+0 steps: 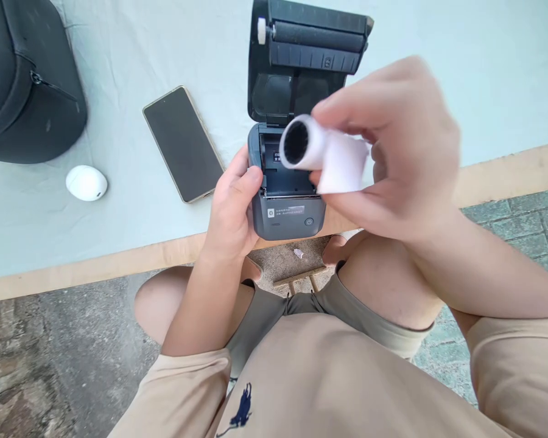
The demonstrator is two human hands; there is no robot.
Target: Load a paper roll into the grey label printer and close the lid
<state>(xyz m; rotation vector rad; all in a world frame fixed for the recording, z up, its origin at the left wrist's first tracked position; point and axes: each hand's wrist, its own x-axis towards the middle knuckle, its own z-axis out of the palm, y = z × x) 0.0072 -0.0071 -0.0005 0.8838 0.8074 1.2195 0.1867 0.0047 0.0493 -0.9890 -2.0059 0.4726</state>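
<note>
A dark grey label printer (288, 219) stands at the table's near edge, its black lid (274, 91) swung up and back. My left hand (232, 207) grips the printer's left side, thumb on the rim of the paper bay. Above the bay's right part, my right hand (393, 146) pinches a small white paper roll (319, 149) between thumb and fingers. The roll's dark hollow core faces left, and a loose flap of paper hangs down from it. Motion blurs the right hand, and the roll hides part of the bay.
A smartphone (183, 145) with a dark screen lies left of the printer. Farther left are a white rounded case (86, 183) and a black zippered bag (31, 85). The table's wooden edge (119, 263) runs before my knees. A paper scrap (298, 253) lies on the ground below.
</note>
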